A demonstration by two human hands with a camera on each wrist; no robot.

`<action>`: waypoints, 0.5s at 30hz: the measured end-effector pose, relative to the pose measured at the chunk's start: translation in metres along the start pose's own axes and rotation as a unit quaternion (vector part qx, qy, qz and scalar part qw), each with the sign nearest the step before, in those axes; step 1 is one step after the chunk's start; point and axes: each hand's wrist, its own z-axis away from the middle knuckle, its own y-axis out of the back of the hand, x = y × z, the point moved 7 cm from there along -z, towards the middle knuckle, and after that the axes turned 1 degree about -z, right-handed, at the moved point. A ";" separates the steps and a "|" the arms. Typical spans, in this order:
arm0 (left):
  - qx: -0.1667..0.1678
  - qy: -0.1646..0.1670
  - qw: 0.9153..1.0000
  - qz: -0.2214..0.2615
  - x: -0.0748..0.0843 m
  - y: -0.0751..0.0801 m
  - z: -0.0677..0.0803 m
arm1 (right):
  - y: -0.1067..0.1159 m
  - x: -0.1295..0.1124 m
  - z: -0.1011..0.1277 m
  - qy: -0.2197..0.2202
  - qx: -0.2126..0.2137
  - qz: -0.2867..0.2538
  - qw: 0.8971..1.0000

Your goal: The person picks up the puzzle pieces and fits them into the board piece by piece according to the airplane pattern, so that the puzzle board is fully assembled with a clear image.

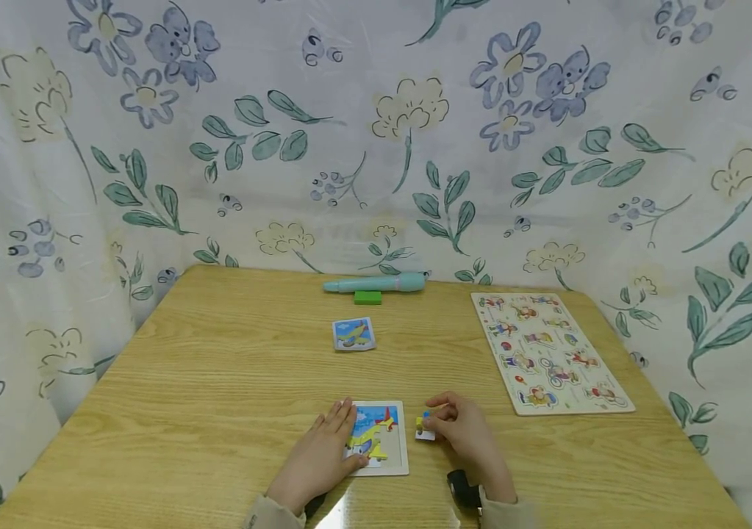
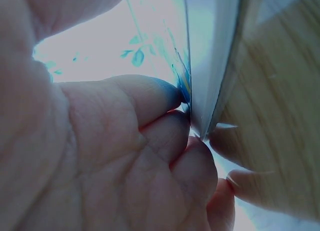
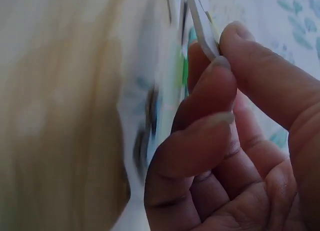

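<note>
A small square puzzle board (image 1: 405, 461) with a yellow airplane picture on blue lies near the table's front edge, partly filled, a bare patch on its right side. My left hand (image 1: 323, 455) lies over the board's left part with fingers extended, hiding some of the picture. In the left wrist view the fingertips (image 2: 172, 93) meet the board's edge. Just right of the board, my right hand (image 1: 468, 433) pinches a puzzle piece (image 1: 425, 429) with blue, yellow and white on it. The right wrist view shows this piece (image 3: 202, 28) edge-on between thumb and fingers, raised off the table.
A small airplane picture card (image 1: 353, 334) lies beyond the board. Behind it are a green block (image 1: 367, 297) and a teal pen-shaped object (image 1: 376, 283). A larger picture board (image 1: 577, 404) with several figures lies at the right. Floral cloth (image 1: 362, 184) hangs around the wooden table (image 1: 217, 367).
</note>
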 end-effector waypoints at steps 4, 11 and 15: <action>-0.002 0.001 1.000 0.000 0.000 0.000 0.001 | -0.019 -0.006 0.001 0.020 -0.052 -0.002 0.998; -0.003 0.001 1.000 -0.001 0.000 0.000 0.000 | -0.043 -0.016 0.006 0.038 -0.105 -0.026 0.993; 0.001 0.000 1.000 -0.002 0.000 0.001 0.001 | -0.051 -0.017 0.006 0.046 -0.118 -0.033 0.991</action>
